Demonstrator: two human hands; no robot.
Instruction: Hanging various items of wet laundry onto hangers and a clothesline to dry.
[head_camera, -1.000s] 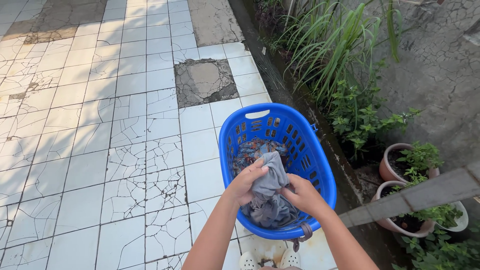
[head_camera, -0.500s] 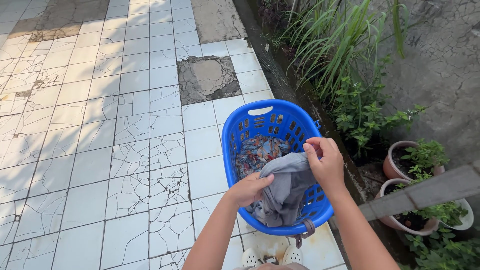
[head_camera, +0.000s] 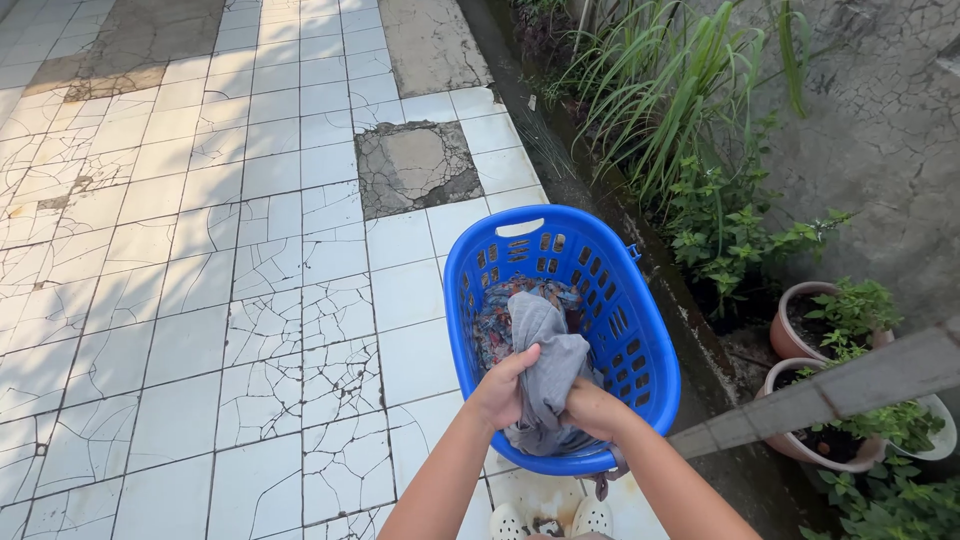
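Note:
A blue plastic laundry basket (head_camera: 640, 330) stands on the cracked white tiled floor, right of centre. Inside lies a patterned blue and orange cloth (head_camera: 495, 320). Over the basket's near part I hold a grey garment (head_camera: 548, 350) with both hands. My left hand (head_camera: 502, 388) grips its left side, thumb on top. My right hand (head_camera: 592, 408) is closed on the bunched cloth just beside it, low in the basket. The garment's top end rises between my hands and its lower part hangs into the basket.
A planted strip with tall grass (head_camera: 660, 90) and leafy weeds runs along a cracked grey wall at right. Two clay pots (head_camera: 800, 320) with plants stand near a slanted grey bar (head_camera: 850, 385). My white shoes (head_camera: 545, 520) show at the bottom edge. A bare patch (head_camera: 415, 165) breaks the tiles.
My right hand, which had lifted the garment's corner up and to the right, has come back down next to my left hand. The grey cloth is bunched together again.

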